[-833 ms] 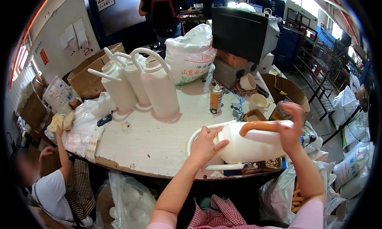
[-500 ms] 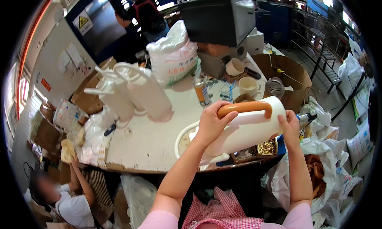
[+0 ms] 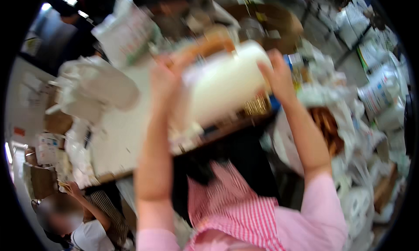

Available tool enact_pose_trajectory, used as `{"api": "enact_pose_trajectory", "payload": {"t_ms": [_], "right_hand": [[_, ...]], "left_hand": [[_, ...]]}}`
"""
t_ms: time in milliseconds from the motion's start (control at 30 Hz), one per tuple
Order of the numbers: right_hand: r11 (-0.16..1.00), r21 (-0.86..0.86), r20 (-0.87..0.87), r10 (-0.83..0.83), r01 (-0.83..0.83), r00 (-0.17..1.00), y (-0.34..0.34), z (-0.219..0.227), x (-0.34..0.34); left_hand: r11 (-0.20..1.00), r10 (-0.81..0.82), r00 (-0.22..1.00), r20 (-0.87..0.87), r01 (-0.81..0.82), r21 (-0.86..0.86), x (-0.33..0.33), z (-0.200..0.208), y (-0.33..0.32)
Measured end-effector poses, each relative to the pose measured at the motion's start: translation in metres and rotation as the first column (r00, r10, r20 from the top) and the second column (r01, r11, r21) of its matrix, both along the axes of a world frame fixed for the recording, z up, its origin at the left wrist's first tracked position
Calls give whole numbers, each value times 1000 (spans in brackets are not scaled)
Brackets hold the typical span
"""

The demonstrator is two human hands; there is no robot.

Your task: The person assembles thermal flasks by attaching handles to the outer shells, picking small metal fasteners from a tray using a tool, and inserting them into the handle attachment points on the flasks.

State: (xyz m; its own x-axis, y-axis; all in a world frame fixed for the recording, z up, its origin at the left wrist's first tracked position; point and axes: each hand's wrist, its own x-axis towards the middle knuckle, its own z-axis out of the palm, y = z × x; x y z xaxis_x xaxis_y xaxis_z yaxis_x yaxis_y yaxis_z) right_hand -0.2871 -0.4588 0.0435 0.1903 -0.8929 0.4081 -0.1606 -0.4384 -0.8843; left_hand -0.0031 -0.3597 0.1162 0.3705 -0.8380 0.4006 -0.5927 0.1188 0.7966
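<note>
A white jug (image 3: 227, 83) with an orange-brown handle (image 3: 209, 46) is held tilted above the worktable (image 3: 118, 133), blurred by motion. My left hand (image 3: 168, 74) is closed round the rear part of the handle, its fingers smeared. At the jug's other end, my right hand (image 3: 279, 74) grips the edge of the base with thumb and fingers. Several more white jug bodies (image 3: 109, 83) stand at the table's left. Below the held jug sits a small box of brass-coloured parts (image 3: 257, 105) by the table edge.
A large white sack (image 3: 126, 33) stands at the back of the table. To my right is a white bag with brown handles (image 3: 325, 129) in it. A cardboard drum (image 3: 279, 26) stands at the far right. Another person (image 3: 83, 220) works at lower left.
My view has swung right, so the surroundings appear shifted left. Both hands still hold the jug, which now sits higher and further left in the picture, smeared by motion.
</note>
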Motion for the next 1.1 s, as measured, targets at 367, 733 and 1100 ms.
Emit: {"api": "enact_pose_trajectory", "payload": {"t_ms": [367, 733, 1100], "right_hand": [[992, 8, -359, 120, -125, 925, 46, -29, -41], [974, 176, -665, 226, -145, 712, -7, -114, 15], [956, 175, -564, 295, -237, 771, -41, -159, 28]], "left_hand": [[959, 279, 927, -252, -254, 128, 123, 24, 182], [919, 389, 833, -393, -379, 107, 75, -32, 335], [895, 440, 868, -231, -402, 192, 62, -9, 315]]}}
